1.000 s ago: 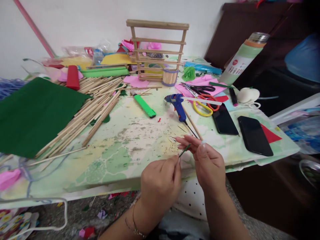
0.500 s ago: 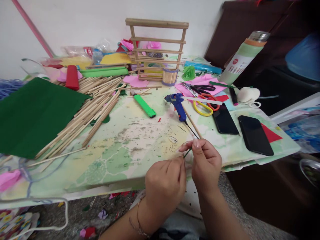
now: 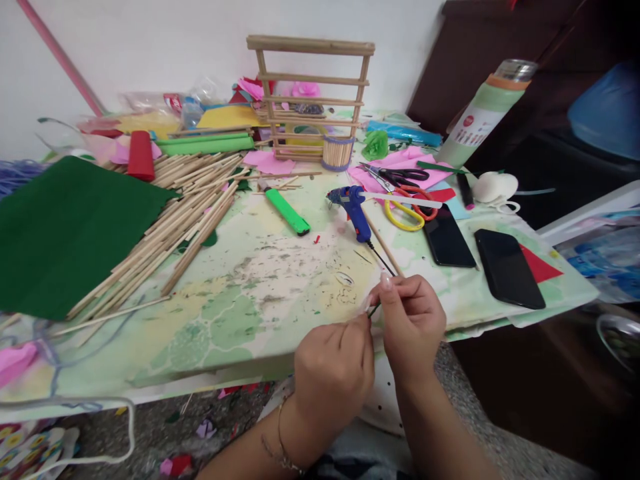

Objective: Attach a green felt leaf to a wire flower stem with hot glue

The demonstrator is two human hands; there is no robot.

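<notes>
Between my two hands runs a thin dark green strip (image 3: 373, 310), mostly covered by my fingers. My left hand (image 3: 336, 360) is closed in a fist around its near end. The thumb and fingers of my right hand (image 3: 413, 323) pinch its far end. Both hands are close together over the table's front edge. Just beyond them lies a blue glue gun (image 3: 356, 213) with a long white glue stick in its back. Its black cord runs down towards my right hand. A thin wooden stick (image 3: 385, 241) lies beside the cord.
On the left, a dark green felt sheet (image 3: 65, 233) partly covers many wooden sticks (image 3: 165, 227). A green cutter (image 3: 287, 210) lies mid-table. Behind stands a wooden stick rack (image 3: 313, 80). Rightward are yellow-and-orange scissors (image 3: 405, 215), two phones (image 3: 507, 267) and a bottle (image 3: 480, 120).
My fingers have shifted slightly on the green strip, the right fingers curling closer to the left fist. The whole view has moved a little; the table's things lie where they were.
</notes>
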